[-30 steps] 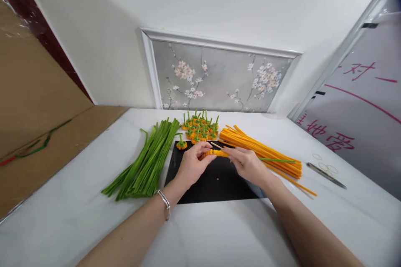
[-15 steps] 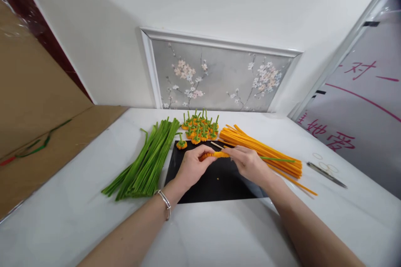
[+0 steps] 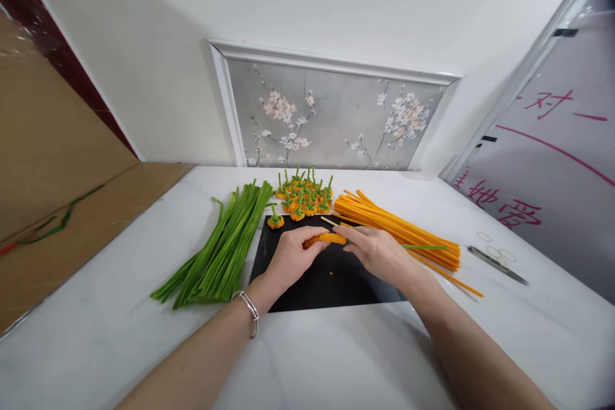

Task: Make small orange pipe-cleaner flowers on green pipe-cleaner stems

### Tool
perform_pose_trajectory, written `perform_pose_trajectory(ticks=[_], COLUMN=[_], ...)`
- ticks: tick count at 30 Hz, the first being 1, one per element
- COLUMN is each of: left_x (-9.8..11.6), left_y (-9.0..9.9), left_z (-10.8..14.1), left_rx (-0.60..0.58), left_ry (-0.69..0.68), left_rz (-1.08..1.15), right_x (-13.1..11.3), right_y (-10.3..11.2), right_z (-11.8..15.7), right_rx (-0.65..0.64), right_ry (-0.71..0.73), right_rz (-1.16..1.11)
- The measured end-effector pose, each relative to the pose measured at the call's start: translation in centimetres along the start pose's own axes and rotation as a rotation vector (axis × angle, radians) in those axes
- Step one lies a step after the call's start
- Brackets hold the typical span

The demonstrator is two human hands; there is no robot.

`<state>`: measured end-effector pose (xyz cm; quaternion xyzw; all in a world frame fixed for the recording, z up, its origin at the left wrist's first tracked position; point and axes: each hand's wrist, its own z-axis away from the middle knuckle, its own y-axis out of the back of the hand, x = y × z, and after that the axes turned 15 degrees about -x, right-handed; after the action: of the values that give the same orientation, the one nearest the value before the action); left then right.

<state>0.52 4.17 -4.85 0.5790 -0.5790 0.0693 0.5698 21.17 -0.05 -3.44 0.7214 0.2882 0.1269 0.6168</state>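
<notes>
Above the black mat (image 3: 307, 288), my left hand (image 3: 296, 253) is closed on the left part of a coiled orange fuzzy piece (image 3: 332, 238). My right hand (image 3: 375, 248) pinches the right end of the same piece, its fingers pressed together. A thin pale stick (image 3: 328, 221) pokes out past my right fingertips. Behind my hands stand several small orange pumpkin-like pieces (image 3: 298, 212) with green stems, and one more (image 3: 275, 222) sits apart at the mat's back left corner.
Green fuzzy stems (image 3: 223, 246) lie in a bundle on the left of the white table (image 3: 307, 359). Orange stems (image 3: 403, 230) lie on the right, with a green one (image 3: 425, 246) by my right wrist. Farther right are tweezers (image 3: 497, 264) and thin rings (image 3: 492, 252).
The view has shifted slightly. My right fingers have moved a little left and up along the orange piece, and more of its right end shows.
</notes>
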Motion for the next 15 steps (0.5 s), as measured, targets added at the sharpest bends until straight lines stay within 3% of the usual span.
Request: perform_pose_trajectory(ticks=[5,8,15], left_x=[-0.2,-0.3,-0.3], left_y=[0.4,0.3,0.1], left_z=[-0.2,-0.1,0.0], left_rx=[0.053,0.072,-0.01], left_ry=[0.065,0.04,-0.026], left_rz=[-0.021,-0.062,-0.115], right_x=[1.6,2.0,0.9], right_y=[0.3,0.4,0.3], right_z=[0.3,0.5,0.2], right_rx=[0.049,0.083,0.092], right_ry=[-0.118,-0.094,-0.047], right_rz=[-0.018,-0.033,0.077])
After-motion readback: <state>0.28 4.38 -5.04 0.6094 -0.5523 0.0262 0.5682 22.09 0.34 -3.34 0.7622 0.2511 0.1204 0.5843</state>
